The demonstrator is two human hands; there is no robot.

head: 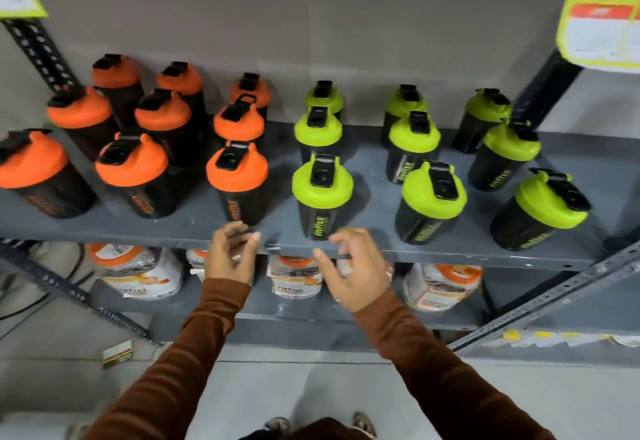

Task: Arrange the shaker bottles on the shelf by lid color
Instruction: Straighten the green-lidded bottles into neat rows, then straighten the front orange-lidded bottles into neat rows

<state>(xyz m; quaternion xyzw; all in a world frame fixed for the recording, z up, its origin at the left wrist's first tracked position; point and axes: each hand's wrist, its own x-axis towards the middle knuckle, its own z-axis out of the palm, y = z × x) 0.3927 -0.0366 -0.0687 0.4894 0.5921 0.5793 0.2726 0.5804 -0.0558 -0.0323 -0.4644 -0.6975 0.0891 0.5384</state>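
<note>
Black shaker bottles stand on the grey metal shelf (374,204). Several with orange lids fill the left half, the nearest being the front orange-lid bottle (237,181). Several with green lids fill the right half, the nearest being the front green-lid bottle (322,193). My left hand (230,256) hovers at the shelf's front edge just below the front orange-lid bottle, fingers loosely curled and holding nothing. My right hand (353,266) hangs open just below the front green-lid bottle, not touching it.
On the lower shelf (311,311) lie white and orange pouches (138,273). Slotted steel uprights (38,55) frame the rack on both sides. Yellow-edged tags (602,23) hang at the upper corners. A small box (117,353) lies on the floor at left.
</note>
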